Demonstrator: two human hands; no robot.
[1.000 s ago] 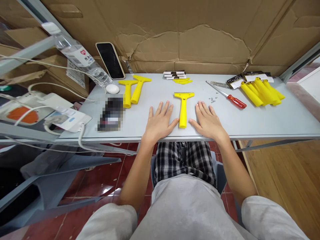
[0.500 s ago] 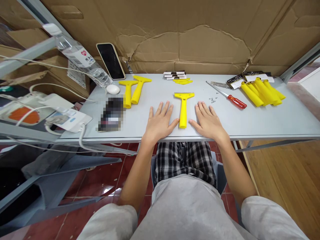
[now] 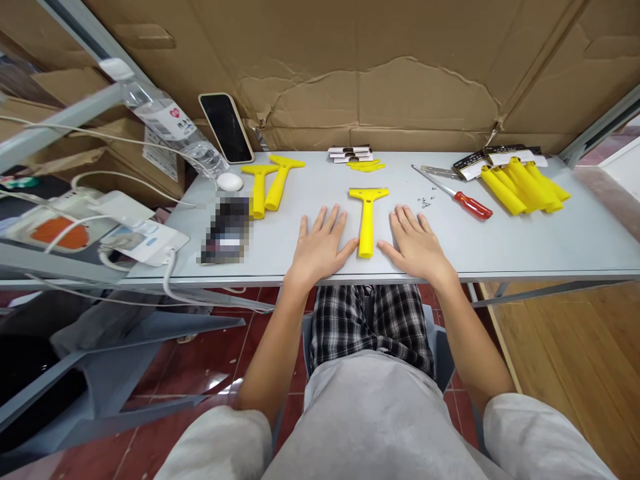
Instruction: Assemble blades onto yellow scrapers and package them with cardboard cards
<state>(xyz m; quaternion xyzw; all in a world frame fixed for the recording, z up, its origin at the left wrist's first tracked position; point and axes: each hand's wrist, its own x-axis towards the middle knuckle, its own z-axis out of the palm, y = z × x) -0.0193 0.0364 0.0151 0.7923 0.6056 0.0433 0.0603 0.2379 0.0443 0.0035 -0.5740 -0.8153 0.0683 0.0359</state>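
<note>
From the head view, the only one here, I see a person sitting at the near edge of the desk [image 3: 560,250], and both hands lie palm down on it. The left hand [image 3: 317,250] is flat, with fingers spread wide, and it has hold of nothing; its thumb comes so close to the yellow scraper [image 3: 367,230] that I cannot tell whether it touches. The right hand [image 3: 416,247] is equally flat, fingers only a little apart, also holding nothing, and its thumb is just beside the handle, with a gap. The scraper lies between them, its wide head toward the far edge and the handle end toward the near edge. Near the far left corner lie two more yellow scrapers [image 3: 276,193], and at the middle of the far edge some thin yellow strips [image 3: 367,167]. Toward the far right corner there are small metal pieces [image 3: 425,203], a red-handled screwdriver [image 3: 473,205] and a pile of yellow tubes [image 3: 523,187]. In my judgement the step in hand is a pause, with nothing being worked on. To handle the scraper, the next move would call for lifting one palm and closing its fingers around the handle.
</note>
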